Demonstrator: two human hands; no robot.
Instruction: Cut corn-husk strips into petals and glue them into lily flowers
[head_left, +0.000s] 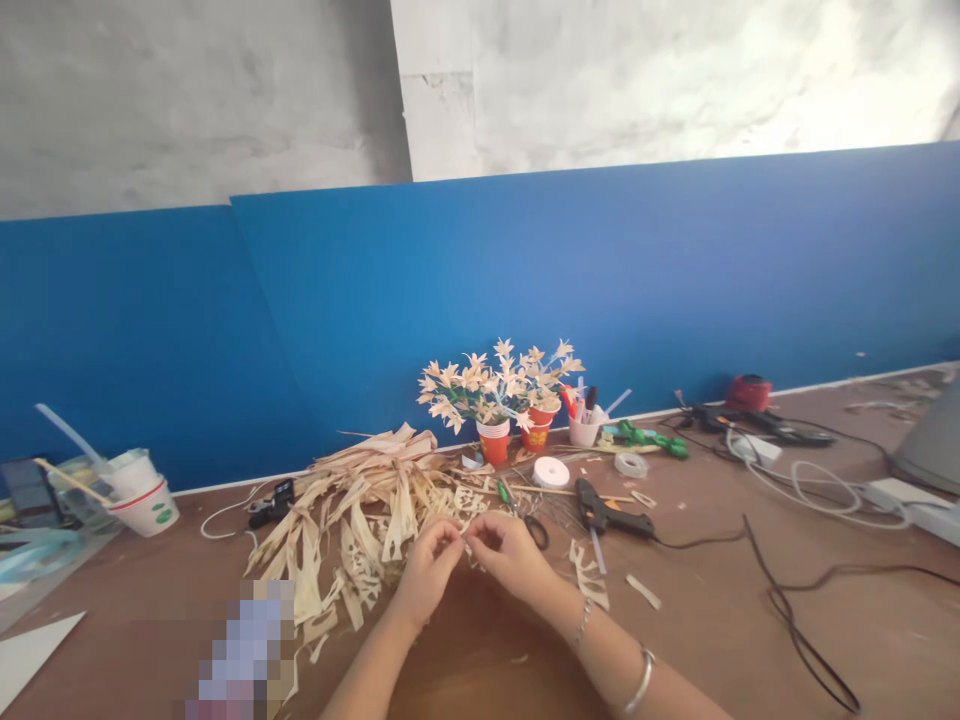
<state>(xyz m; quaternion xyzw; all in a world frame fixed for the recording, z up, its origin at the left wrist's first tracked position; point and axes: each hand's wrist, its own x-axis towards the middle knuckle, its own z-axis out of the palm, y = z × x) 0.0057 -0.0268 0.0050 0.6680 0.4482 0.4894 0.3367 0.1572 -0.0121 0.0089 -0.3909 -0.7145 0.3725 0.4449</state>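
Observation:
My left hand (429, 568) and my right hand (514, 558) meet over the near side of the table. Thumb and forefinger of each are pinched together, fingertips almost touching. Whatever lies between them is too small to make out. Just left of and behind my left hand spreads a heap of dry, pale husk-like strips (360, 505), some with shapes cut out. Scissors (535, 532) lie behind my right hand, partly hidden by it. To its right are a black glue gun (611, 516) and a cut husk scrap (586, 575).
Pale flowers (480, 385) stand in a red-and-white paper cup (493, 443) and a red cup (535, 436) by the blue partition (600, 270). A white roll (551, 472), clear tape (631, 465) and a pen cup (583, 431) are nearby. Cables (795, 620) cross the right side.

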